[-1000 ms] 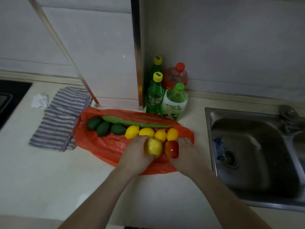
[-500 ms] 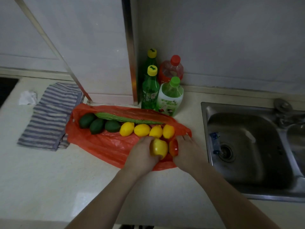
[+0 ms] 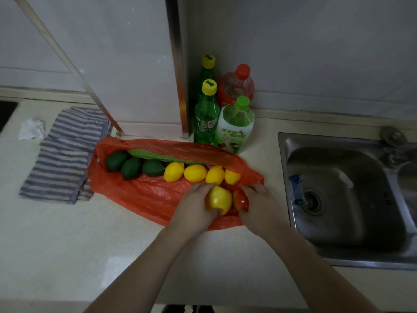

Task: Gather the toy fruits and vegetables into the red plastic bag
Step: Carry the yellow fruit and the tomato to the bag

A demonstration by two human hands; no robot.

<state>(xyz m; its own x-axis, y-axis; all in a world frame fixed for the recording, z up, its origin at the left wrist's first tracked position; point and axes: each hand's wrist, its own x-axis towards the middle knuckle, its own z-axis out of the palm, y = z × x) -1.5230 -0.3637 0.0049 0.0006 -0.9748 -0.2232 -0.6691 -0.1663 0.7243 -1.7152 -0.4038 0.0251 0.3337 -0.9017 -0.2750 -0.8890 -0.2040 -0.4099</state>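
Observation:
The red plastic bag lies flat on the counter. On it sit three green toy limes, a long green vegetable and several yellow toy lemons in a row. My left hand grips a yellow toy pepper at the bag's right end. Beside it, my right hand holds a red toy pepper; the two peppers touch each other just above the bag.
Several plastic bottles stand behind the bag in the wall corner. A striped cloth and a crumpled white tissue lie to the left. A steel sink is on the right. A slanted metal rod meets the counter behind the bag.
Both hands have lowered slightly toward the bag with the peppers, and the peppers have come closer together. My view has shifted a little to the right.

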